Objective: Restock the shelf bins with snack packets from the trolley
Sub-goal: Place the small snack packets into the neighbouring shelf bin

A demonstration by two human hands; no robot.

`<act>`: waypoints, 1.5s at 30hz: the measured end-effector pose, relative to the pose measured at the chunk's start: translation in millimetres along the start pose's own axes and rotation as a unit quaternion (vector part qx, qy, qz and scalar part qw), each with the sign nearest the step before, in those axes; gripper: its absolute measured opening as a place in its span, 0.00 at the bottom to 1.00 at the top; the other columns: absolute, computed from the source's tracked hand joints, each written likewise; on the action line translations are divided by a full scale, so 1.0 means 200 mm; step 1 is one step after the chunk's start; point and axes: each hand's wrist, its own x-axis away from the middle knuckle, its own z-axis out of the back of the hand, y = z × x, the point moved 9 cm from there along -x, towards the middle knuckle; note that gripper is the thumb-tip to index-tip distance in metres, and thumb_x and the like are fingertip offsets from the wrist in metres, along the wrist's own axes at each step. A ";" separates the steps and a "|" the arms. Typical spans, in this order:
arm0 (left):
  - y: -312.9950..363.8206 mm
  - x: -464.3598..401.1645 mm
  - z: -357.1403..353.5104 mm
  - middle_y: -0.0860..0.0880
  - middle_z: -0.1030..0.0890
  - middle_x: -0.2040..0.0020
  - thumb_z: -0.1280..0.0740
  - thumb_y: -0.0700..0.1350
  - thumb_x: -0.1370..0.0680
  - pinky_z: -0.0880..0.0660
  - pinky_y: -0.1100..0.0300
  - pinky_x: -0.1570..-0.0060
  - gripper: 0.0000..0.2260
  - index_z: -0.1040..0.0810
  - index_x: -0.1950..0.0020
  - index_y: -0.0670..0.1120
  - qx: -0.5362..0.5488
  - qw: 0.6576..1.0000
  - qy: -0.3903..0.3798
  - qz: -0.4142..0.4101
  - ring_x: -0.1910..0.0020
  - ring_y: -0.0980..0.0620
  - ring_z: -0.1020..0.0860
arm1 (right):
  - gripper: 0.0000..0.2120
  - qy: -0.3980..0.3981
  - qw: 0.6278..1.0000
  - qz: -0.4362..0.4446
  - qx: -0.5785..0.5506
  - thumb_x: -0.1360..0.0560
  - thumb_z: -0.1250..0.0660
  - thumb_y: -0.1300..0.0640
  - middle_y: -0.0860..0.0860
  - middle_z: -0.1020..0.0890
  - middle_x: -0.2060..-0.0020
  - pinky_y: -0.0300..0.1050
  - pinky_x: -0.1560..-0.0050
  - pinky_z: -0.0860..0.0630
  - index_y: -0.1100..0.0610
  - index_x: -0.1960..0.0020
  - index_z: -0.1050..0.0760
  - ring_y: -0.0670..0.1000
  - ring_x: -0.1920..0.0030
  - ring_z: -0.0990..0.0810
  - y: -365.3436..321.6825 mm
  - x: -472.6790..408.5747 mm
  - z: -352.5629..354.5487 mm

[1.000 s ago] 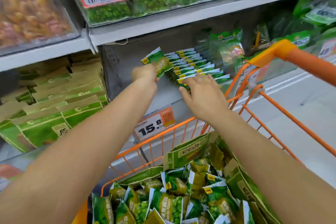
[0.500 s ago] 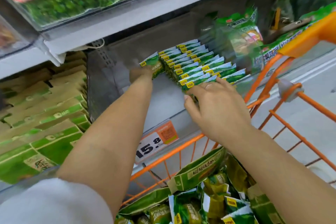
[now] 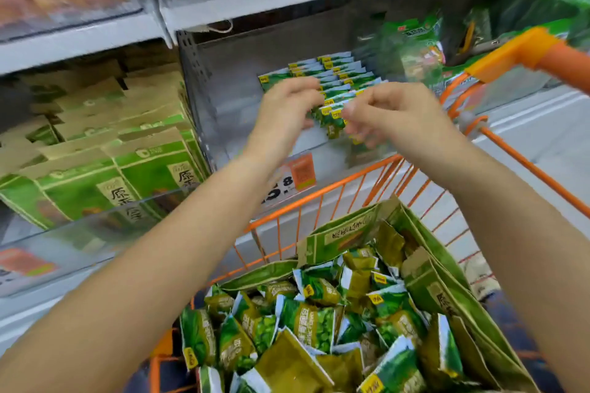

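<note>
Both hands at the bin's front edge: left hand (image 3: 287, 105) and right hand (image 3: 392, 112) loosely curled, grip indeterminate through blur. Keep packet row (image 3: 335, 83) upright and squared.

- Small green-and-white snack packets (image 3: 335, 86) standing in rows in the bin: glossy plastic film.
- Loose green packets (image 3: 306, 322) heaped in the trolley: shiny, crinkled film.
- Orange wire trolley (image 3: 319, 191): painted metal rods, smooth; its orange handle corner piece (image 3: 504, 54) looks like matt plastic.
- Clear-fronted shelf bin (image 3: 223, 124): transparent smooth plastic.
- Brown-and-green cartons (image 3: 95, 150) on the left: matt cardboard.
- Grey shelf edge (image 3: 287, 0): smooth painted metal.
- Orange-and-white price tag (image 3: 297, 175): printed paper.
</note>
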 end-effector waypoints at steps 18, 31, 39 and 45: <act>-0.04 0.37 0.18 0.53 0.20 0.47 0.35 0.40 0.22 0.37 0.79 0.48 0.08 0.21 0.44 0.46 -0.293 0.924 -0.073 -0.235 0.49 0.68 0.28 | 0.28 -0.411 0.742 0.014 0.530 0.25 0.33 0.45 0.49 0.22 0.57 0.43 0.64 0.30 0.50 0.27 0.35 0.49 0.58 0.28 0.50 0.52 -0.72; 0.14 0.54 0.21 0.54 0.24 0.42 0.37 0.62 0.25 0.30 0.60 0.41 0.23 0.28 0.35 0.51 -0.192 0.911 -0.059 -0.361 0.41 0.55 0.26 | 0.07 -0.094 0.985 -0.089 -0.111 0.28 0.29 0.56 0.50 0.17 0.63 0.38 0.76 0.28 0.58 0.52 0.20 0.47 0.68 0.22 0.09 0.26 -0.29; 0.12 0.53 0.21 0.50 0.21 0.43 0.32 0.48 0.26 0.27 0.63 0.46 0.19 0.23 0.35 0.47 -0.285 0.881 0.015 -0.378 0.44 0.55 0.23 | 0.12 -0.109 0.956 -0.097 -0.255 0.25 0.37 0.45 0.51 0.17 0.60 0.41 0.59 0.21 0.47 0.57 0.16 0.47 0.55 0.17 0.06 0.31 -0.34; -0.01 0.42 0.24 0.53 0.27 0.58 0.39 0.64 0.25 0.30 0.64 0.59 0.17 0.20 0.54 0.53 -0.069 0.988 -0.026 -0.139 0.61 0.57 0.25 | 0.16 -0.080 0.986 -0.080 -0.124 0.30 0.30 0.48 0.42 0.17 0.50 0.41 0.56 0.19 0.47 0.43 0.22 0.41 0.48 0.18 0.10 0.29 -0.32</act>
